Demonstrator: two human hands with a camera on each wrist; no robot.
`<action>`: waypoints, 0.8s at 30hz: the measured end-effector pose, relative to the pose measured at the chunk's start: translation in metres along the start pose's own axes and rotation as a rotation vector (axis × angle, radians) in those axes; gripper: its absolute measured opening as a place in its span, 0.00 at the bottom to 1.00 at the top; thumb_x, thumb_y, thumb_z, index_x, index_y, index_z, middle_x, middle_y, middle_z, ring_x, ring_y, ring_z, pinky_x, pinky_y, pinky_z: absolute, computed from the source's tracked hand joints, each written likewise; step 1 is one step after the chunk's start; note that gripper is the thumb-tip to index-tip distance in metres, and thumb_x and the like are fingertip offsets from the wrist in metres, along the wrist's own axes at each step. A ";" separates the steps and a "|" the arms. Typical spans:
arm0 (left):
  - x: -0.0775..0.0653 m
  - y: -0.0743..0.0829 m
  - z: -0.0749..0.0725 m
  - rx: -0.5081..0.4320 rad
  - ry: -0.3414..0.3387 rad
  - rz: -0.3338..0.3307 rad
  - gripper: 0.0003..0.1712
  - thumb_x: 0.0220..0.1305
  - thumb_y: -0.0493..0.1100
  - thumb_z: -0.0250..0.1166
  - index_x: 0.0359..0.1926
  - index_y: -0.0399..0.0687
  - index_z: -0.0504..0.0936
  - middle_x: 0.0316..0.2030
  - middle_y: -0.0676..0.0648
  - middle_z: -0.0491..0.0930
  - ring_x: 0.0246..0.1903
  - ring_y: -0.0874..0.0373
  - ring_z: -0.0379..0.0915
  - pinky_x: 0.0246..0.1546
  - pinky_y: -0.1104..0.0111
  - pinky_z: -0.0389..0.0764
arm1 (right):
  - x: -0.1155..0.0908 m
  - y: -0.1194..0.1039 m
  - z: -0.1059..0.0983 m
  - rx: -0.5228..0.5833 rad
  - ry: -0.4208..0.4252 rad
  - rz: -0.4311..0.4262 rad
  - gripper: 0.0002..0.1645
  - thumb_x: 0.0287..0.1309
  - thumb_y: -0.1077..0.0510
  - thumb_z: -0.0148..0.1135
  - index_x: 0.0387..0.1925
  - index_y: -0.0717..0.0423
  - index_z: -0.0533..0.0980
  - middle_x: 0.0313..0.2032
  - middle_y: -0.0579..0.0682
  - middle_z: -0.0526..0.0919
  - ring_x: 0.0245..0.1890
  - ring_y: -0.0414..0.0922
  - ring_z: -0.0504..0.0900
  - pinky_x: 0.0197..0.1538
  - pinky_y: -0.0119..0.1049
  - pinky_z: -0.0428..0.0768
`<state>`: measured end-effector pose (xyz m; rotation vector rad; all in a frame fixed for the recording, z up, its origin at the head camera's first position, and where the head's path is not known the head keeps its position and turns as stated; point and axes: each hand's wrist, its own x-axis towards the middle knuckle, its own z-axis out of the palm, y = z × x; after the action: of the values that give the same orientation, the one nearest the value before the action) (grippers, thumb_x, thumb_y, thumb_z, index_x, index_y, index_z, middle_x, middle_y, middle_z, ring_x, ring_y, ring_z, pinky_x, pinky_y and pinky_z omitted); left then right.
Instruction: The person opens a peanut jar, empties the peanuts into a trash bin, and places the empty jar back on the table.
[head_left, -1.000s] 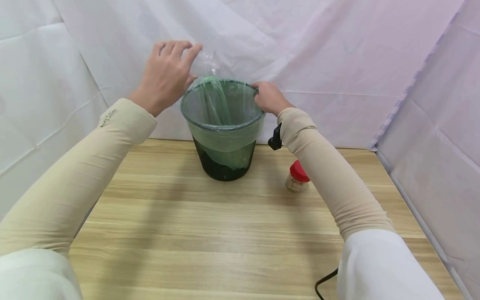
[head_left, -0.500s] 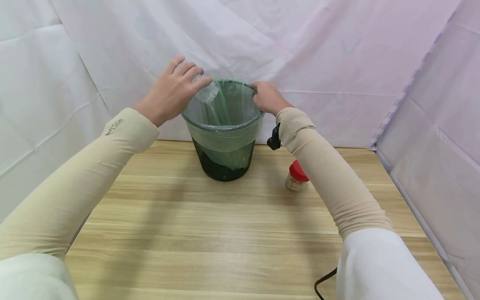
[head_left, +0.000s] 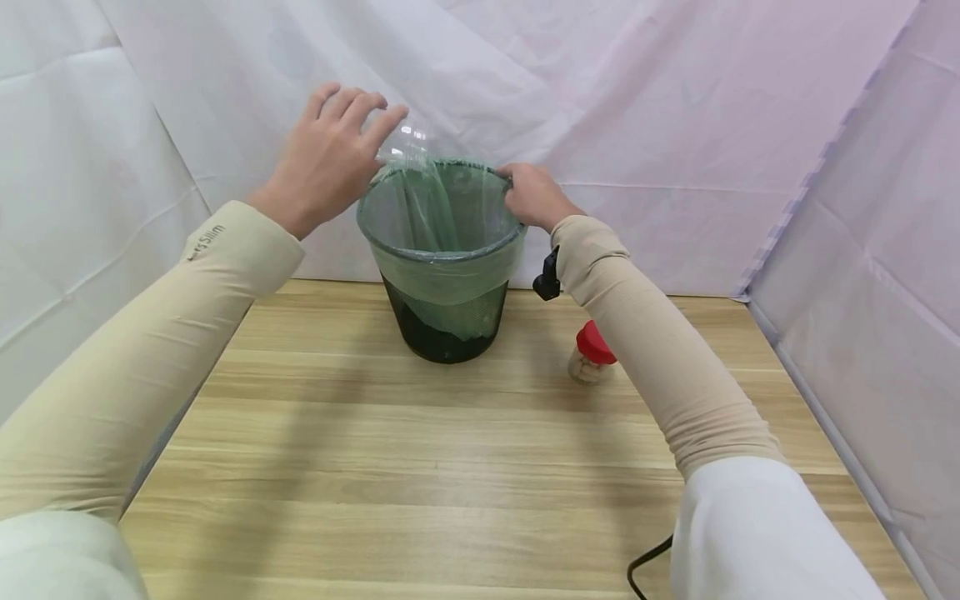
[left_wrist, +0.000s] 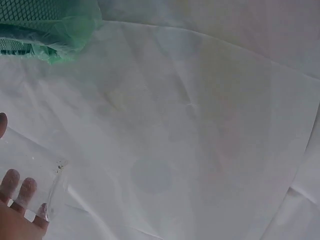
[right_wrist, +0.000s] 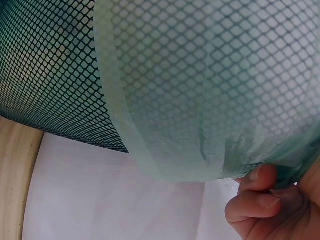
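A black mesh waste bin [head_left: 442,337] stands upright on the table, lined with a green plastic bag [head_left: 461,279] folded over its rim. My left hand [head_left: 318,167] holds a clear plastic jar [head_left: 405,148] tilted at the bin's back left rim. Seen in the left wrist view, several fingers show through the jar [left_wrist: 32,160], and small dark specks sit near one end. My right hand [head_left: 538,198] grips the bin's right rim over the liner. Its curled fingers [right_wrist: 257,202] show below the bag's folded edge in the right wrist view.
To the right of the bin, a small jar with a red lid [head_left: 595,343] and pale pieces inside stands on the wooden table [head_left: 450,467], partly behind my right forearm. White cloth [head_left: 660,125] hangs behind and at both sides. A black cable [head_left: 648,560] lies near the front.
My left hand dips the clear jar down into the bin's mouth, then lifts it back to the rim. The right hand stays on the rim.
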<state>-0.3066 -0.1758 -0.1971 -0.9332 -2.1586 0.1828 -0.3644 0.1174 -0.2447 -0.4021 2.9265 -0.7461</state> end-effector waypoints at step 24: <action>-0.029 -0.001 0.017 -0.025 -0.021 -0.009 0.22 0.79 0.24 0.51 0.67 0.36 0.79 0.59 0.28 0.81 0.60 0.29 0.76 0.73 0.38 0.71 | -0.002 0.004 -0.005 -0.008 -0.015 -0.044 0.38 0.77 0.68 0.36 0.85 0.56 0.58 0.80 0.59 0.67 0.16 0.36 0.59 0.27 0.32 0.67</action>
<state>-0.3062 -0.1928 -0.2259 -0.9391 -2.1888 0.1627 -0.3646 0.1236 -0.2419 -0.4716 2.9165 -0.7338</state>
